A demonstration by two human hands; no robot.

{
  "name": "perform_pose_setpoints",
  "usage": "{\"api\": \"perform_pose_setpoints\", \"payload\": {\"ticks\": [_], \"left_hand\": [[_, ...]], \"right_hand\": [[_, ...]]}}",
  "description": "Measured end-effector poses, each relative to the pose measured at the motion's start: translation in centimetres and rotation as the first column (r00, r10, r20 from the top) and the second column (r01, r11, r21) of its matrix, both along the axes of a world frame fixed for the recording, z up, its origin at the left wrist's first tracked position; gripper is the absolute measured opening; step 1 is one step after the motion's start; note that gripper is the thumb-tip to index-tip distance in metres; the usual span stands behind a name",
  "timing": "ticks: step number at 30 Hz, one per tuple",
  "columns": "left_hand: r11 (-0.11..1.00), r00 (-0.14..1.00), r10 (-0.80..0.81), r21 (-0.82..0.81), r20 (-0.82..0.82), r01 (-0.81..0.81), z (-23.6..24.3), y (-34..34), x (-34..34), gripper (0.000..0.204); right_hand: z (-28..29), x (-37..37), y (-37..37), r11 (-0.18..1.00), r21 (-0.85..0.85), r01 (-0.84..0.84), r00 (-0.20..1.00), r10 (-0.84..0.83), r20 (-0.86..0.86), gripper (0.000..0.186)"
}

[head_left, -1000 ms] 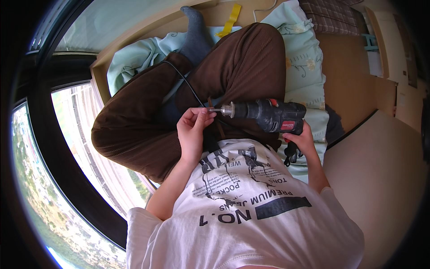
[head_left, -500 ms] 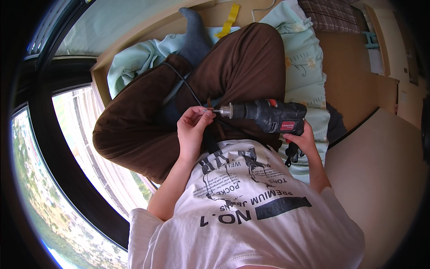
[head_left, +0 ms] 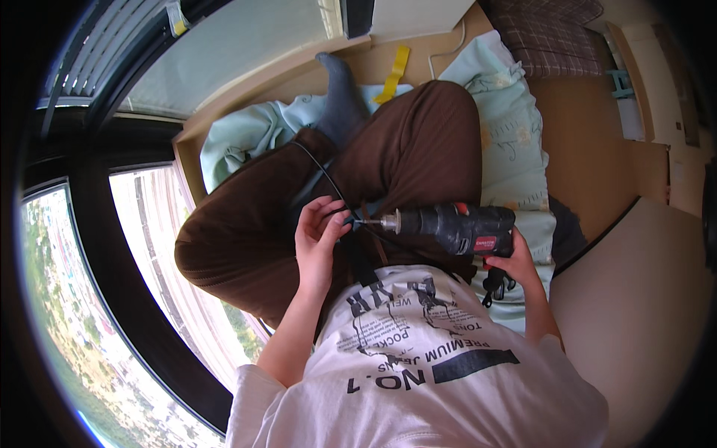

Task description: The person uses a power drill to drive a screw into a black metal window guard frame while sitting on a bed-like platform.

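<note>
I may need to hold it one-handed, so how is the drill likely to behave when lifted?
The drill will probably feel heavy for its size, given its bulk and metal-looking chuck. Gripped at the rear by the right hand, its chuck end may dip. It looks rigid, so it likely won't flex.

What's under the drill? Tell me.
Beneath the drill, brown trousers show, with pale green cloth past its rear end; whatever its body covers cannot be seen.
</note>
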State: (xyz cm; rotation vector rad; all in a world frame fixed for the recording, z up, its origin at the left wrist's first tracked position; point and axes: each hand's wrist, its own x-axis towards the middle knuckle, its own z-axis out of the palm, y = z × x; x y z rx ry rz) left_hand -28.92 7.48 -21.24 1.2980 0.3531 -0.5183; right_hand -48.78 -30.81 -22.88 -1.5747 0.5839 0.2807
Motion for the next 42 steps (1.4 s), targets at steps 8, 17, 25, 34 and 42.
{"api": "perform_pose_setpoints", "payload": {"ticks": [8,17,25,34,42], "left_hand": [[0.544,0.426,-0.468,0.632,0.774,-0.552,7.0,8.9,15.5,0.044],[0.062,0.129,-0.956,0.61,0.264,-0.79,13.8,9.0,33.2,0.066],[0.014,0.112,-0.974,0.551,0.195,-0.835,13.8,11.8,35.0,0.057],[-0.094,0.168,-0.978,0.465,0.12,-0.88,13.6,11.5,35.0,0.054],[-0.052,0.139,-0.978,0.47,0.153,-0.881,13.6,11.3,35.4,0.054]], "right_hand": [[5.2,13.2,-7.9,0.969,-0.239,-0.056,0.971,0.109,0.214,0.046],[12.1,43.8,4.7,0.799,-0.455,0.392,0.419,0.285,0.862,0.028],[10.4,51.8,7.6,0.706,-0.079,0.704,0.033,0.079,0.996,0.031],[10.0,53.1,6.5,0.702,-0.099,0.705,-0.033,0.172,0.985,0.039],[9.9,53.2,6.2,0.742,-0.06,0.668,-0.046,0.122,0.991,0.038]]}}
